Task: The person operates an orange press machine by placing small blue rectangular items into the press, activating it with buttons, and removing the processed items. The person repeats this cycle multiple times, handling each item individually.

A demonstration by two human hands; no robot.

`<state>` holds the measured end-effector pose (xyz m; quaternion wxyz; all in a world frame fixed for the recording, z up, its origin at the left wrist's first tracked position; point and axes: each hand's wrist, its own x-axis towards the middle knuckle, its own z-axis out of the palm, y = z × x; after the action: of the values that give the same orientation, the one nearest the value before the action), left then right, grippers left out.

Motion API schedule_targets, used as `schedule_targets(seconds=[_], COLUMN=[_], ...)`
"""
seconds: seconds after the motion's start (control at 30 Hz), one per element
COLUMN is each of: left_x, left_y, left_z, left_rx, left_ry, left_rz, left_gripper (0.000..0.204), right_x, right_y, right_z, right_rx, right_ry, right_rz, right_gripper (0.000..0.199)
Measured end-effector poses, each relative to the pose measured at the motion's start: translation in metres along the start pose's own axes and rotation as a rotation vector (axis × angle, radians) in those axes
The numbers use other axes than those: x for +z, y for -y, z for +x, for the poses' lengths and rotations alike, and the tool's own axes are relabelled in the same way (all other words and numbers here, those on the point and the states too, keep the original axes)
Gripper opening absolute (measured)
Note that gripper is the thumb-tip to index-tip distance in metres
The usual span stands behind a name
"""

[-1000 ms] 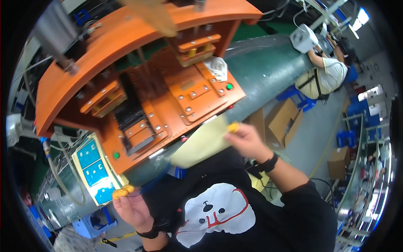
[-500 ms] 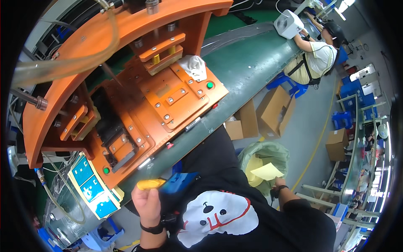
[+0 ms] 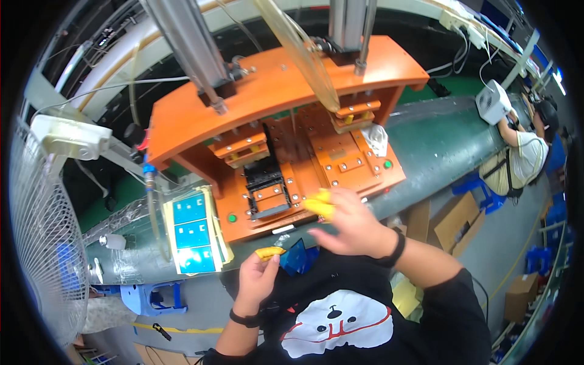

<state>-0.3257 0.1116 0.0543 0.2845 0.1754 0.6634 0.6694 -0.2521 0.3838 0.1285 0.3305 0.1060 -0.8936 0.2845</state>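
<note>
A small glossy blue sheet [image 3: 293,258] is pinched in my left hand [image 3: 258,278], between the thumb and a finger wearing a yellow finger cot [image 3: 269,252]. My right hand [image 3: 354,226] is raised in front of the orange press [image 3: 359,201], fingers apart and slightly blurred, with nothing visible in it. Yellow finger cots [image 3: 320,205] cover some of its fingertips. In the press's left station lies a black frame-like part [image 3: 267,193]. Left of the press, blue cut pieces [image 3: 191,236] rest on a stack of pale yellow backing sheets [image 3: 220,226].
A white cloth [image 3: 377,141] lies on the press's right side, beside a green button [image 3: 387,164]. A caged fan [image 3: 48,243] stands at the left. Cardboard boxes [image 3: 459,224] sit on the floor at the right. Farther off, a seated co-worker [image 3: 517,143] handles a white device [image 3: 493,102].
My right hand has let go of the pale yellow sheet over the bin and come up before the press. The view has swung left. My left hand still holds the blue sheet.
</note>
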Motion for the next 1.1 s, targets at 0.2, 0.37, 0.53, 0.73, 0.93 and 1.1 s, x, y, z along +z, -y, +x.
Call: schedule_targets(seconds=[0.2,0.37,0.53,0.73,0.93,1.1], left_x=[-0.013,-0.046,-0.056,-0.037,-0.066,-0.086], left_y=[-0.049,-0.076,-0.097,-0.122,-0.096,-0.093], left_z=[-0.005,0.039,0.112,0.184,0.244,0.232], left_rx=[0.051,0.251,0.359,0.273,0.155,0.083], left_ry=[0.09,0.043,-0.015,-0.008,0.024,0.036], left_rz=[0.124,0.278,0.57,0.983,1.229,0.428], left_gripper=[0.021,0.024,0.026,0.03,0.057,0.046], right_x=[0.035,-0.009,-0.111,-0.151,-0.154,-0.163], right_y=[-0.005,0.0,0.009,-0.051,-0.089,-0.124], right_z=[0.06,0.081,0.028,-0.138,-0.236,-0.263], right_rx=[-0.245,-0.31,0.088,0.545,0.819,0.856], right_ry=[0.199,0.087,-0.091,-0.809,-1.27,-1.393], right_rz=[-0.208,-0.134,0.227,0.9,1.012,0.898], right_gripper=[0.016,0.013,0.019,0.031,0.031,0.031])
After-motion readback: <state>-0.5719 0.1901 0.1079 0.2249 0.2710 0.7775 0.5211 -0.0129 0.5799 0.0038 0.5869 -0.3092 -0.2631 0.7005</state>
